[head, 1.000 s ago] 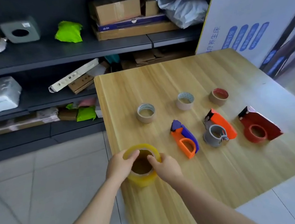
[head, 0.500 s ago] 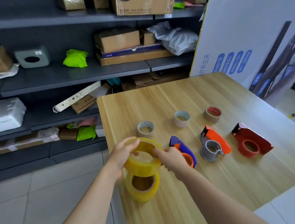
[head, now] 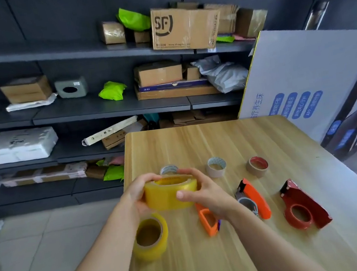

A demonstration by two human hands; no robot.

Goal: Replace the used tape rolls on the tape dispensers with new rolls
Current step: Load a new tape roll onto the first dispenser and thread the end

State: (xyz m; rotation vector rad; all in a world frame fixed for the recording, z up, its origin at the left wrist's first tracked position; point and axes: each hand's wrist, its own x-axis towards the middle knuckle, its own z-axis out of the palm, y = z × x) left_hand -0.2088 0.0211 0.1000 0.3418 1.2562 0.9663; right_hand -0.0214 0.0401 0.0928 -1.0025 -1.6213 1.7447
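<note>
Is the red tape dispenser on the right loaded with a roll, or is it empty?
Empty. The red dispenser lies on its side on the table, and wood shows through its open round hub.

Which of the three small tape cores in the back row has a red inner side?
The rightmost core, farthest from the hands: its inside is red. The middle one and the half-hidden left one look whitish inside.

wooden table [head: 230, 137], tape rolls [head: 150, 237], tape dispensers [head: 303, 206]
</note>
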